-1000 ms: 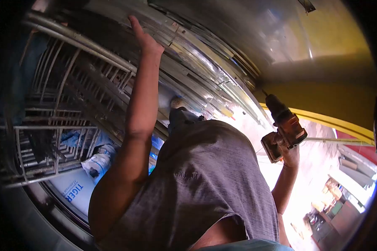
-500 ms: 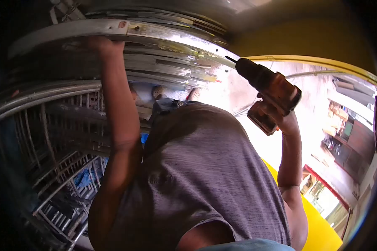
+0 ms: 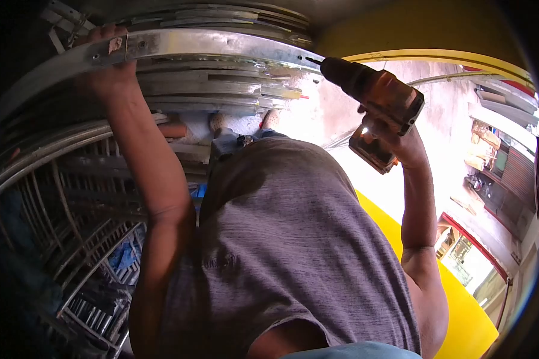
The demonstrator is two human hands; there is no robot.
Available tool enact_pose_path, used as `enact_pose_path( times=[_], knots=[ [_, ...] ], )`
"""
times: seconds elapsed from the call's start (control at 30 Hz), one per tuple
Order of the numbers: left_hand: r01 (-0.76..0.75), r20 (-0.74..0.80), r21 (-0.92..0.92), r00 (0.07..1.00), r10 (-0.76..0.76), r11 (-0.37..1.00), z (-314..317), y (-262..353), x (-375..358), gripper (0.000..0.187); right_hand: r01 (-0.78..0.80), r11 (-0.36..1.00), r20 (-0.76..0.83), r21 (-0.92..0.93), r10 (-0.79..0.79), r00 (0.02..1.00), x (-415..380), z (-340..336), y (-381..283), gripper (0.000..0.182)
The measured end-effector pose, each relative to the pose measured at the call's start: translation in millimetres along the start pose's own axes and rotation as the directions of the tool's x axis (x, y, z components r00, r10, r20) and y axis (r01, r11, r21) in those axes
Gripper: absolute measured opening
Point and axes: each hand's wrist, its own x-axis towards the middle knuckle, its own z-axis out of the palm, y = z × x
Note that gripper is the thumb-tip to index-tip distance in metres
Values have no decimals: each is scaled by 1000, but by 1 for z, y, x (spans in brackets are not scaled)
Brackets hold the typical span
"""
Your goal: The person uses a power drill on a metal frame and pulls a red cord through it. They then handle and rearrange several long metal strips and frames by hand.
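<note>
A long metal bar [image 3: 215, 44] with small holes runs across the top of the view. My left hand [image 3: 108, 69] is wrapped round its left part, fingertips showing above the upper edge and the palm below. On the right, my right hand [image 3: 395, 134] grips the handle of an orange and black power drill [image 3: 380, 99]. The drill's thin bit points left, its tip close to a hole near the bar's right end. Whether the tip touches the bar I cannot tell. A small light shines on the drill near the handle.
Long metal strips [image 3: 221, 90] lie stacked beyond and below the bar. Metal racks with rungs [image 3: 96, 263] stand at the left. A yellow panel [image 3: 461, 305] is at lower right, and a yellow-edged surface [image 3: 449, 57] at upper right. Shelves with items [image 3: 497, 161] stand far right.
My left hand has moved left along the bar, and its fingertips now show over the top. The drill has moved slightly left and up, its bit nearer the hole. A light now shows on the drill.
</note>
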Motion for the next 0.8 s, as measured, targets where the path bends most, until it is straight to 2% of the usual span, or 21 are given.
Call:
enact_pose_path(
  times=[0.13, 0.2, 0.27, 0.33, 0.37, 0.4, 0.43, 0.5, 0.73, 0.8],
  knots=[
    [-52, 98, 1, 994, 52, 999, 1, -3, -4, 43, 20, 998, -39, -57, -22, 999, -13, 5, -5, 54],
    [-3, 148, -20, 989, 6, 1000, -9, 3, -4, 43, -19, 997, -65, -76, 14, 998, -19, 11, -12, 42],
    [31, 175, -31, 984, -25, 999, -16, 8, -5, 45, -40, 996, -64, -74, 35, 997, -20, 12, -9, 42],
    [45, 185, -40, 982, -37, 998, 6, 5, -4, 46, -59, 995, -61, -80, 54, 997, -21, 13, -9, 42],
    [-26, -154, 106, 987, 43, 994, 23, 2, -4, 34, -57, 996, -66, -66, 52, 996, -21, 14, -9, 42],
    [-43, -460, 265, 872, 166, 963, 43, -3, -6, 26, -54, 997, -69, -52, 50, 996, -22, 16, -9, 42],
    [-45, -461, 265, 872, 167, 963, 53, -8, -7, 26, -53, 997, -68, -54, 49, 996, -22, 16, -8, 42],
    [-70, -528, 411, 795, 300, 909, 65, -15, -10, 27, -60, 996, -66, -69, 55, 996, -22, 15, -5, 42],
    [-117, -491, 391, 813, 314, 913, 58, -12, -21, 29, -27, 999, -60, -32, 25, 998, -30, 18, -1, 42],
    [-53, -313, 201, 943, 116, 978, 44, -1, -21, 29, -11, 1000, -68, -27, 9, 998, -30, 19, -2, 41]
  ],
)
